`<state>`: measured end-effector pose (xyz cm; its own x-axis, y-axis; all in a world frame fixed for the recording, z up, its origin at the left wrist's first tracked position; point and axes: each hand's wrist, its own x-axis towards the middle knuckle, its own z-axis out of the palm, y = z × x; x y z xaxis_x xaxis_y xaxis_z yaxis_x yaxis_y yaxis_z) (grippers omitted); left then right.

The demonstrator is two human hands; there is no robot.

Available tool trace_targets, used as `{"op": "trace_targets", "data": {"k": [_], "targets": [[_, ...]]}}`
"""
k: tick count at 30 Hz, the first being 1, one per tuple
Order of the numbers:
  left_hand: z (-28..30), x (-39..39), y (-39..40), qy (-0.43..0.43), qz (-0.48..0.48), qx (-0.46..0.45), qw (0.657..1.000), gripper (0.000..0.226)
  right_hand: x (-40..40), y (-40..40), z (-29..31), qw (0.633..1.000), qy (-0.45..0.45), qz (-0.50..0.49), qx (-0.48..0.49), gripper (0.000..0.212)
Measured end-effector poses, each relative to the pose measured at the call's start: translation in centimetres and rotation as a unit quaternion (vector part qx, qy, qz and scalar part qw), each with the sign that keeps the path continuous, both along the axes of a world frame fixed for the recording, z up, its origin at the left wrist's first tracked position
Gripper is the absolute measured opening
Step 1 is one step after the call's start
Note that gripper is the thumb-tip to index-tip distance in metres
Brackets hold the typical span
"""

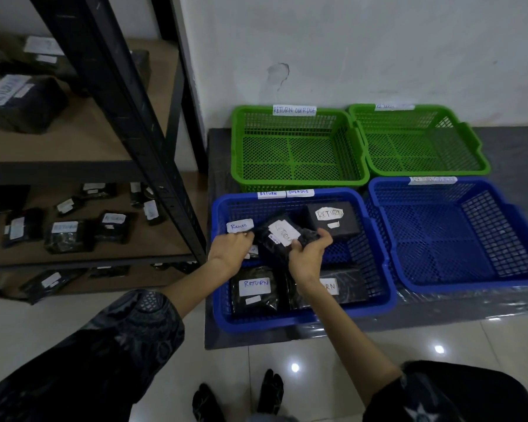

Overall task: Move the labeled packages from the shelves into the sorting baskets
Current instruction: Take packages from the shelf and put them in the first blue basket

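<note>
Blue basket (378, 254) holds black packages; right hand (308, 257) grips one (279, 236), left hand (230, 251) pinches another (240, 226).

Four baskets stood there: two green baskets (296, 175) and two blue baskets (457, 278). Five black packages (255, 289) lay in one blue basket.

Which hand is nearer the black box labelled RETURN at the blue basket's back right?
Right. The right hand sits just front-left of the black box labelled RETURN, almost touching; the left hand is farther left.
</note>
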<state>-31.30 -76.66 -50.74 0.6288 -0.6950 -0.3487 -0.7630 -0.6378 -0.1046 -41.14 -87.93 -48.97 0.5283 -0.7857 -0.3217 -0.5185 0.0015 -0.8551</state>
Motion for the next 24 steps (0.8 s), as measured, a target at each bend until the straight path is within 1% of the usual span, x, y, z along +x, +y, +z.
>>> {"op": "trace_targets", "data": {"k": [5,7,10,12,13,15,16,17,18,19,20,21,23,24], "targets": [[0.3,0.4,0.0,0.06,-0.012,0.013,0.998,0.047,1.7,0.8,0.2,0.989,-0.015,-0.092,0.115,0.041],[0.3,0.5,0.1,0.079,-0.006,0.007,0.997,0.044,1.8,1.2,0.1,0.983,-0.022,-0.119,0.141,0.037],[0.5,0.8,-0.1,0.117,0.021,-0.034,0.992,0.03,1.3,1.4,-0.3,0.987,0.018,-0.111,0.112,0.037],[1.0,1.0,-0.4,0.157,0.07,-0.079,0.982,0.019,0.9,0.9,-0.7,0.993,0.064,-0.065,0.072,0.039],[1.1,1.1,-0.6,0.178,0.097,-0.094,0.975,0.02,0.7,0.5,-0.7,0.994,0.091,-0.027,0.054,0.042],[1.4,1.1,-1.2,0.222,0.152,-0.105,0.957,0.029,0.7,-0.1,-0.7,0.985,0.164,0.056,0.022,0.057],[1.4,1.0,-1.5,0.25,0.185,-0.116,0.943,0.032,0.7,-0.3,-0.5,0.974,0.209,0.089,0.002,0.065],[1.3,0.8,-1.8,0.284,0.225,-0.14,0.922,0.034,0.8,-0.6,-0.3,0.96,0.255,0.114,-0.024,0.07],[1.2,0.6,-2.0,0.322,0.27,-0.175,0.891,0.035,0.8,-0.8,-0.1,0.945,0.296,0.134,-0.045,0.074],[1.1,0.3,-2.2,0.353,0.316,-0.213,0.854,0.036,0.9,-1.1,0.2,0.933,0.322,0.15,-0.054,0.074],[0.9,-0.1,-2.4,0.37,0.348,-0.246,0.825,0.036,1.0,-1.4,0.3,0.927,0.334,0.162,-0.047,0.074],[0.8,-0.4,-2.7,0.372,0.36,-0.278,0.809,0.033,1.1,-1.8,0.3,0.924,0.339,0.176,-0.032,0.073],[0.7,-0.8,-3.3,0.355,0.351,-0.321,0.805,0.014,1.0,-2.3,0.3,0.914,0.352,0.203,-0.009,0.077],[0.8,-0.8,-3.7,0.339,0.344,-0.324,0.814,0.019,0.9,-2.5,0.1,0.912,0.355,0.207,-0.006,0.079]]}}
